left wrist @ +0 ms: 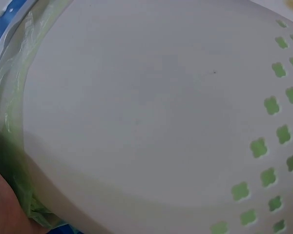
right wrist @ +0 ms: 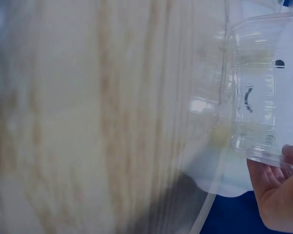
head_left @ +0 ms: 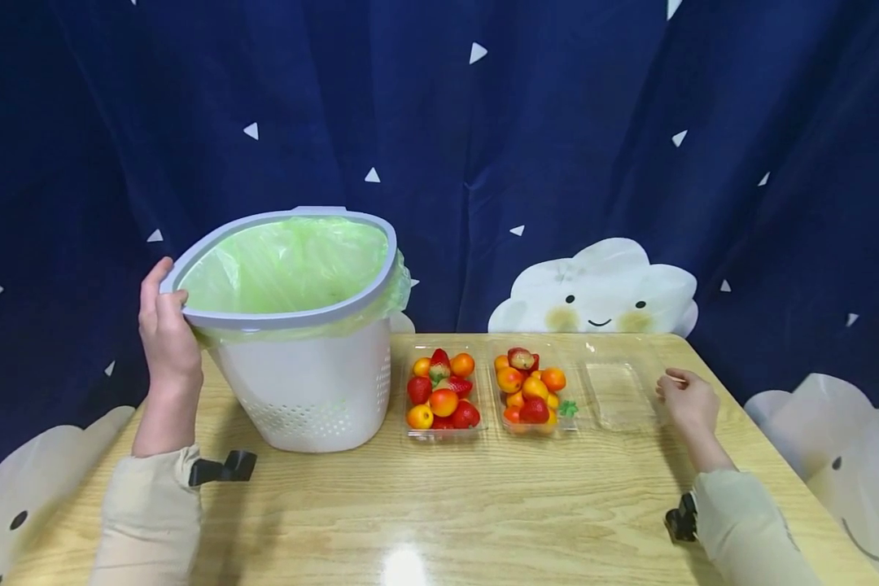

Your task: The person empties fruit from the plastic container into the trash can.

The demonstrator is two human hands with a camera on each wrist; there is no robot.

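Note:
My left hand point(head_left: 172, 338) grips the grey rim point(head_left: 286, 320) of a white trash bin point(head_left: 300, 378) at the left of the head view, over a pale green liner bag point(head_left: 286, 268). The bin has small cut-out holes low on its wall, and its wall fills most of the left wrist view. At the right, my right hand point(head_left: 690, 403) pinches the near-side edge of a clear plastic box point(right wrist: 254, 97) between thumb and fingers. That box holds nothing and stands at the end of a row of similar boxes.
Two clear boxes hold toy-like strawberries and orange fruits: the left box point(head_left: 447, 435) beside the bin, the middle box point(head_left: 538, 346) next to it. All stand toward the back of the wooden table point(head_left: 439, 513). A dark blue curtain point(head_left: 439, 106) with clouds hangs behind.

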